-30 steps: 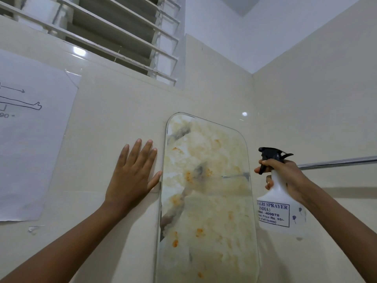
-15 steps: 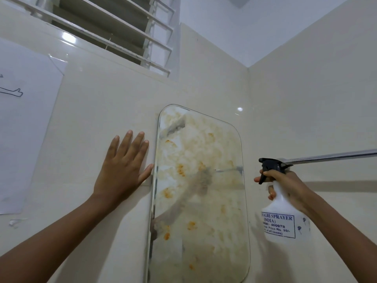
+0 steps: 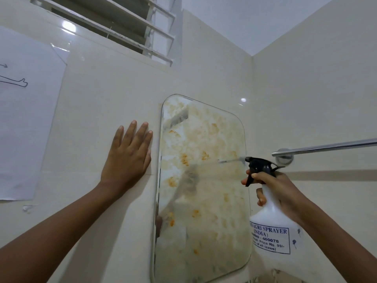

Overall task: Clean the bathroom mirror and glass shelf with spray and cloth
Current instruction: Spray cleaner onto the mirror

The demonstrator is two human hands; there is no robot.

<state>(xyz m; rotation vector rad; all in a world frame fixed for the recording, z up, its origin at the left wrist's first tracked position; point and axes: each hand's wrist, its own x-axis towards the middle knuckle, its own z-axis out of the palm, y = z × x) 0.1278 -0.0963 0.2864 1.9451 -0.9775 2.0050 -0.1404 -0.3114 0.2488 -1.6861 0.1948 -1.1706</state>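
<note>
Having moved the white plastic spray bottle [image 3: 271,231] to the right edge of the stained rounded mirror [image 3: 204,190], I grip it in my curled right hand [image 3: 283,193], left hand [image 3: 126,160] still flat, fingers straight, on cream tile [image 3: 106,103]: ready to spray.

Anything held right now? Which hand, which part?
Right hand grips the spray bottle by its neck, a finger on the trigger. Left hand holds nothing; it lies flat on the wall beside the mirror.
</note>
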